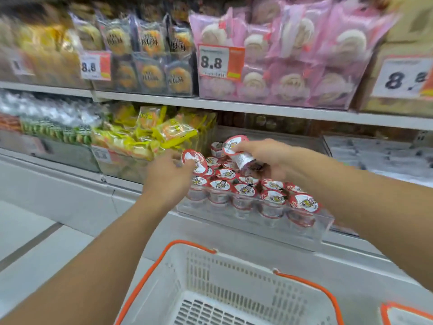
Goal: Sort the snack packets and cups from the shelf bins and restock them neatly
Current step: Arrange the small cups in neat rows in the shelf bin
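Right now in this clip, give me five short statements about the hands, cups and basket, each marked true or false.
1. The right hand grips a clear plastic cup with a red-rimmed foil lid, tilted on its side. True.
2. The left hand hangs empty beside the basket. False: it holds another red-lidded cup at the bin's left end.
3. The white plastic basket with orange handles is full of cups. False: no cups show in its visible part.
4. The clear acrylic shelf bin holds rows of red-lidded cups. True.
5. The pink pastry packets sit on the shelf below the cups. False: they are on the shelf above.
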A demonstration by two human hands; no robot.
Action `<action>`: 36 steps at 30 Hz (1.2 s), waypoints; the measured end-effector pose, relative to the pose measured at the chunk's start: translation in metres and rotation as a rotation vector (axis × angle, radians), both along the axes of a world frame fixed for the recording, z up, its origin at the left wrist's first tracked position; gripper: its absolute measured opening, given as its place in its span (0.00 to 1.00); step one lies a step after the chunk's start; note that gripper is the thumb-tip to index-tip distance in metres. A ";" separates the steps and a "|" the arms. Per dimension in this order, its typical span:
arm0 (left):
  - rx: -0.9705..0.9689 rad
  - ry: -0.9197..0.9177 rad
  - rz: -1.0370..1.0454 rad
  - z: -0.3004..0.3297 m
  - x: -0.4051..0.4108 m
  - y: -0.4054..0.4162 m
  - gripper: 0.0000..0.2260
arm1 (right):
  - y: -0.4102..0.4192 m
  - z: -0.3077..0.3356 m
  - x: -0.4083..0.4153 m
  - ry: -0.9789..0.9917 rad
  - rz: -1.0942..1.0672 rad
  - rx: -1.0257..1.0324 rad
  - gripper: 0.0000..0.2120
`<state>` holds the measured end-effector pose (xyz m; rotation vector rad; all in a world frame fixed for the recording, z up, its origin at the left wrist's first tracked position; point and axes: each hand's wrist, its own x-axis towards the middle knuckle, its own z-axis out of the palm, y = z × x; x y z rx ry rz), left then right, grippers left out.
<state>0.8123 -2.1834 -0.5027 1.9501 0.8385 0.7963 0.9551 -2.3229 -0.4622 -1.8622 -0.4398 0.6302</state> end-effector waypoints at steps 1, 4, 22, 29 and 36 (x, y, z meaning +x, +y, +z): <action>0.053 0.018 0.031 -0.002 0.005 0.002 0.10 | 0.013 0.001 0.012 -0.021 0.000 -0.051 0.13; 0.166 -0.032 0.121 -0.007 0.017 0.007 0.12 | 0.052 0.006 0.035 -0.037 0.039 -0.216 0.19; 0.339 -0.195 0.119 -0.019 0.030 0.015 0.12 | 0.103 -0.022 0.071 -0.305 -0.018 -0.500 0.20; 0.328 -0.185 0.101 -0.019 0.027 0.011 0.13 | 0.108 -0.021 0.065 -0.283 0.054 -0.495 0.21; 0.345 -0.195 0.084 -0.017 0.031 0.005 0.13 | 0.077 -0.010 0.074 -0.148 0.035 -0.436 0.19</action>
